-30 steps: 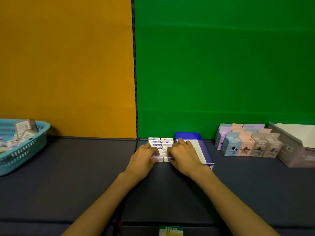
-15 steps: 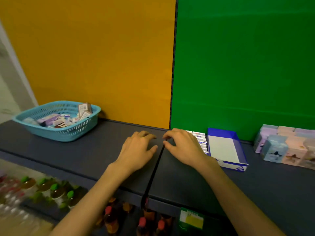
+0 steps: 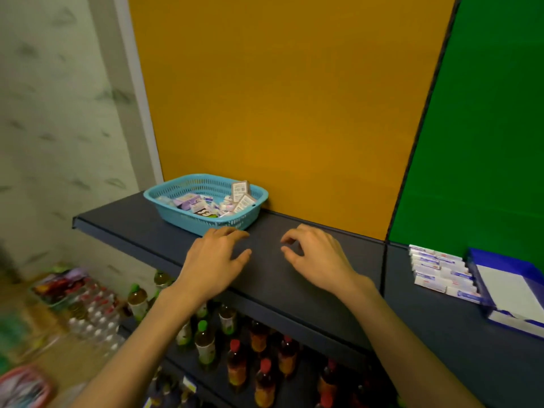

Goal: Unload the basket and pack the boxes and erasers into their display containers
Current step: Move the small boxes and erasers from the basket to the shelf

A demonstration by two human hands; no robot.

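Note:
A turquoise basket (image 3: 164,210) stands on the dark shelf against the orange panel, holding several small boxes (image 3: 240,189) and erasers (image 3: 226,207). My left hand (image 3: 215,260) hovers just in front of the basket's near rim, fingers relaxed and empty. My right hand (image 3: 316,256) hangs over the shelf to its right, fingers loosely curled, holding nothing. At the far right, a stack of white erasers (image 3: 441,272) lies beside a blue display container (image 3: 482,293) with a white floor.
The dark shelf (image 3: 294,290) runs left to right with a seam (image 3: 384,269) at the orange-green panel joint. Below its front edge stand many bottles (image 3: 235,363) on a lower shelf. A pale wall is at the left.
Both hands left the eraser stack and travelled left along the shelf toward the basket. The view swung left, so the basket is now near centre and the pastel boxes are out of frame.

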